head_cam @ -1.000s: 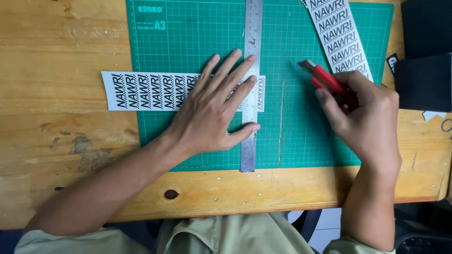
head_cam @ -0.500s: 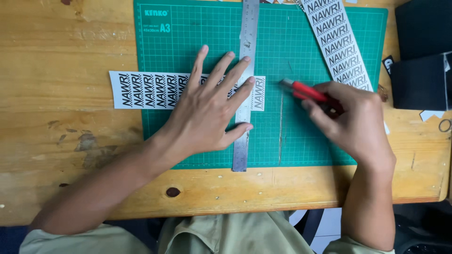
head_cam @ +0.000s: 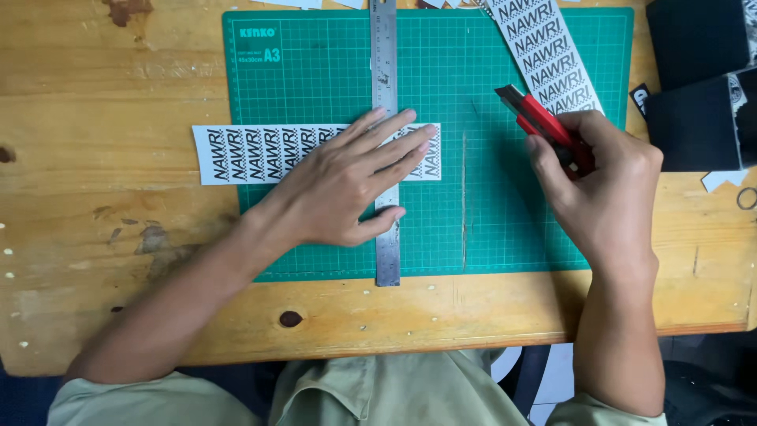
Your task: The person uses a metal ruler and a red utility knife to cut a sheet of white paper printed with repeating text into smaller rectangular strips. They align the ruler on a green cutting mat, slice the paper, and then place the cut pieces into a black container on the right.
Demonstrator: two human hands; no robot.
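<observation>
The left hand (head_cam: pixel 347 185) lies flat, fingers spread, pressing the steel ruler (head_cam: pixel 385 79) and the printed strip (head_cam: pixel 252 154) onto the green mat (head_cam: pixel 315 87). The ruler stands upright across the strip. The right hand (head_cam: pixel 603 185) is closed around a red knife (head_cam: pixel 536 118), held above the mat, right of the ruler. A second strip (head_cam: pixel 552 55) lies beyond.

even, bright light and a sharp view

soft daylight-like light covers the wooden table (head_cam: pixel 95 158) and green cutting mat (head_cam: pixel 315 87) evenly. faint, short shadows lie under the left hand (head_cam: pixel 347 185) and right hand (head_cam: pixel 603 181). the metal ruler (head_cam: pixel 384 55) shows mild sheen. no visible blur.
</observation>
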